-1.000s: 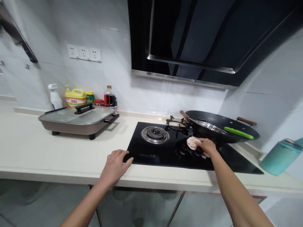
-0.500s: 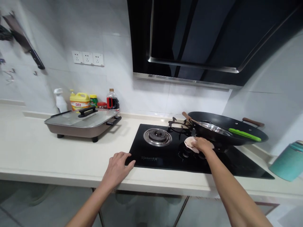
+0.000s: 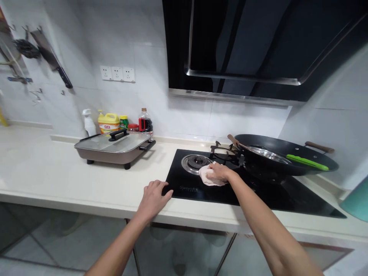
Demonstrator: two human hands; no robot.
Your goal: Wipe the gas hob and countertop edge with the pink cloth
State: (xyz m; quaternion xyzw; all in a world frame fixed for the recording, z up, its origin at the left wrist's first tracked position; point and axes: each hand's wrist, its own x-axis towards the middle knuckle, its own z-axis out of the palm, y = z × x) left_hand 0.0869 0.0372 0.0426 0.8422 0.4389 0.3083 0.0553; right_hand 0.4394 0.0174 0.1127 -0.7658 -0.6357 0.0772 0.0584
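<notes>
In the head view, my right hand presses a pale pink cloth onto the black glass gas stove. The cloth lies at the lower right rim of the left burner, and my fingers are closed on it. My left hand rests with its fingers apart on the counter's front part, fingertips and thumb at the stove's left edge. A black pot support sits tilted at the back of the stove.
A large black wok holding a metal piece and a green-handled utensil covers the right burner area. An electric pan with a glass lid stands left, several bottles behind it. The range hood hangs above; a teal container is far right.
My right hand has moved left across the stove with the cloth, from beside the knobs to the left burner. My left hand stays at the stove's edge; the view has turned slightly left.
</notes>
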